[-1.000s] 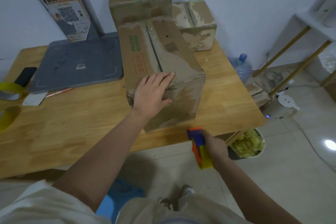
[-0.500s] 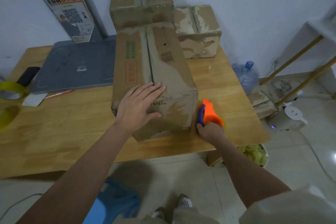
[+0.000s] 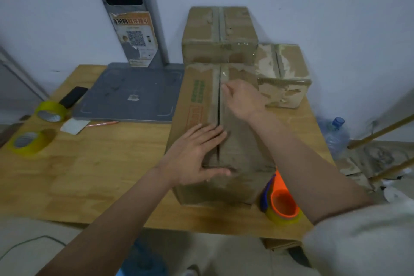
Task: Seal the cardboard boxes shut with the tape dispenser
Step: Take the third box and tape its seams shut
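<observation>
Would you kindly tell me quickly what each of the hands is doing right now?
Left hand: open, flat on top of the long cardboard box, holding nothing.
Right hand: fingers curled over the box's centre seam; whether it pinches anything cannot be told.

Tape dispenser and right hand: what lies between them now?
In the head view, the front box lies between: the tape dispenser sits on the table at its near right corner, while the right hand rests farther back on top.

Tape dispenser [image 3: 282, 202] now let go, set down on the surface [image 3: 94, 170] beside the long box [image 3: 237, 141]. Right hand [image 3: 243, 98] since moved up onto the box's top seam, fingers pinched there.
</observation>
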